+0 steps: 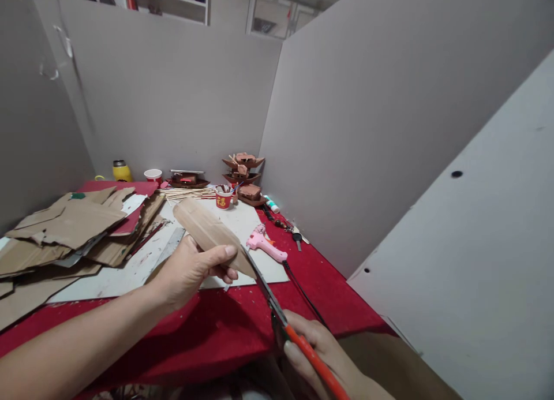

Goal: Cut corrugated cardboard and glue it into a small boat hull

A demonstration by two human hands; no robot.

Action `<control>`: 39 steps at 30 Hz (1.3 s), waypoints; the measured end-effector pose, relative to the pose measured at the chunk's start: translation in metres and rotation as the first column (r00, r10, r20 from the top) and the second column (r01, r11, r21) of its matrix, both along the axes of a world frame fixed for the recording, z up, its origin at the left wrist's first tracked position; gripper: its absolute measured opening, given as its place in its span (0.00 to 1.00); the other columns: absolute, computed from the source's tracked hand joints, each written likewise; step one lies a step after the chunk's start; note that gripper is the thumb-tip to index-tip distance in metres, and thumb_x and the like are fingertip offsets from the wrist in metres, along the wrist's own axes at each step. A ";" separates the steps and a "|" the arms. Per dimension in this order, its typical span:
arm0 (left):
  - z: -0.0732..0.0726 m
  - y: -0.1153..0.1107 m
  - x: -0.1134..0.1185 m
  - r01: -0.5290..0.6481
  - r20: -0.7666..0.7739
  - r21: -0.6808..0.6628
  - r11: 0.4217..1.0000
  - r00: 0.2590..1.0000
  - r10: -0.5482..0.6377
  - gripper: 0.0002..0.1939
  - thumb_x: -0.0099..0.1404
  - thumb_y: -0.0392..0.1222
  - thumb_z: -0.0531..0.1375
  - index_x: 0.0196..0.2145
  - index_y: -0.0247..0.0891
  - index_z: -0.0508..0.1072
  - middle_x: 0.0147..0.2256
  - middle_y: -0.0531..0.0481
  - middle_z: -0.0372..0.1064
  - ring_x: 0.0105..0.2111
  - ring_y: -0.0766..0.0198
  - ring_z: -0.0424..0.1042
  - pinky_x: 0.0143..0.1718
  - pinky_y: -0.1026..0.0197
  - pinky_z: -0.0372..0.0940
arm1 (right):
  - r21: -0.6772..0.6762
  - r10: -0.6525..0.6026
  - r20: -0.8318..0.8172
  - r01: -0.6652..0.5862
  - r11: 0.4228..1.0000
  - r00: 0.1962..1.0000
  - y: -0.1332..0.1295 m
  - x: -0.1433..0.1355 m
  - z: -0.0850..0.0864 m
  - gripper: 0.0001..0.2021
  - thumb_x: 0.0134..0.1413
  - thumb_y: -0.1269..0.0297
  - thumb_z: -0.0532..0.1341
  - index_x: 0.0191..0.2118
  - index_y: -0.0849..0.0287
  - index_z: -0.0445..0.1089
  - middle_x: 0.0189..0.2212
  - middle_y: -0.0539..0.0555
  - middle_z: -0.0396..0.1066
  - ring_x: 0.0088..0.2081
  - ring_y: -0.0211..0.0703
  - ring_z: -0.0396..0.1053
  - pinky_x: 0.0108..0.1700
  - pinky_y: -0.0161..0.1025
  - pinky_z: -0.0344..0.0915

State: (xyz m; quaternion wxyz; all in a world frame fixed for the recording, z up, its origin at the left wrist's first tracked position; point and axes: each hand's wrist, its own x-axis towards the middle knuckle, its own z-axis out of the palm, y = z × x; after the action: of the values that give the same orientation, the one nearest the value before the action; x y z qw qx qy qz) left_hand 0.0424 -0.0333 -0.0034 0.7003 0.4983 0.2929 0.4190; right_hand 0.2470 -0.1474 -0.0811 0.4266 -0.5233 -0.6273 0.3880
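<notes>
My left hand (194, 273) grips a long piece of brown cardboard (210, 230) between thumb and fingers. The cardboard has a rounded far end and narrows to a point toward me. In my right hand (324, 354) is a pair of scissors (270, 299) with red-orange handles. Their blades lie along the right edge of the cardboard near its pointed end. Part of the handles is hidden by my fingers. Both hands are above the near part of the red-covered table (242, 322).
Torn cardboard sheets (78, 221) are piled at left. A pink glue gun (266, 244) with a black cord lies right of centre, near keys (298, 237). Behind are thin sticks (186, 194), a red paper cup (223, 199), small model boats (243, 172) and a yellow jar (122, 171). Grey panels enclose the table.
</notes>
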 end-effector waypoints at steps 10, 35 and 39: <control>0.002 -0.002 0.000 0.018 0.029 -0.009 1.000 0.999 -0.018 0.12 0.52 0.41 0.70 0.30 0.32 0.74 0.23 0.50 0.73 0.19 0.68 0.71 0.23 0.67 0.66 | 0.035 0.166 0.080 -0.169 0.985 0.983 0.008 -0.003 -0.007 0.23 0.58 0.41 0.49 0.29 0.57 0.61 0.20 0.44 0.47 0.22 0.36 0.46 0.25 0.34 0.50; -0.009 -0.012 0.004 0.086 -0.016 0.049 0.995 0.996 -0.086 0.08 0.58 0.41 0.66 0.28 0.33 0.75 0.21 0.51 0.72 0.21 0.67 0.72 0.25 0.67 0.67 | 0.041 0.030 0.078 -0.033 0.999 0.996 0.002 -0.009 0.002 0.22 0.56 0.41 0.53 0.34 0.56 0.67 0.21 0.47 0.57 0.22 0.37 0.53 0.25 0.34 0.55; -0.013 -0.015 0.006 0.102 -0.027 0.078 0.992 0.995 -0.100 0.09 0.58 0.42 0.66 0.28 0.33 0.75 0.22 0.52 0.71 0.21 0.68 0.71 0.25 0.66 0.67 | 0.059 0.071 0.050 -0.074 0.996 0.996 0.004 -0.009 0.004 0.22 0.57 0.42 0.52 0.30 0.57 0.66 0.19 0.45 0.53 0.21 0.36 0.51 0.25 0.34 0.56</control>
State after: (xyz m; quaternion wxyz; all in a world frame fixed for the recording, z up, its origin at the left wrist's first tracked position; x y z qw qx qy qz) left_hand 0.0483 -0.0479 -0.0163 0.6968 0.5446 0.2585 0.3886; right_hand 0.2377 -0.1436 -0.0772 0.4126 -0.4962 -0.6675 0.3714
